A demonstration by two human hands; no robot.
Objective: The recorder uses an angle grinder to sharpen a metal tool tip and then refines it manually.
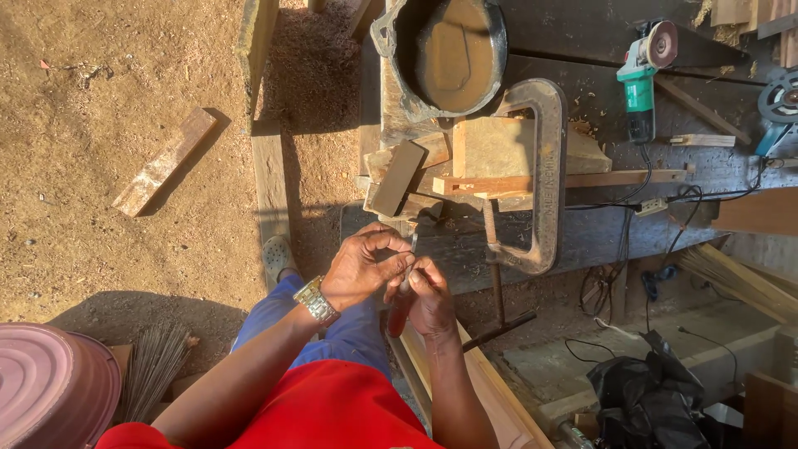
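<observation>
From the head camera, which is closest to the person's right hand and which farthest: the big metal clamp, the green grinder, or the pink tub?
From the right hand:
1. Metal clamp, just above and right, on the workbench.
2. Green grinder, farther up at the right, on the bench top.
3. Pink tub, far left, at the bottom corner.

Hands: left hand (363,268) and right hand (430,297) meet mid-frame, pinching a small reddish-handled tool (402,303).
Above them: large metal clamp (536,179) grips wood blocks (490,158) on the bench (598,233).
Top: dark pan (440,51).
Upper right: green angle grinder (644,75).
</observation>
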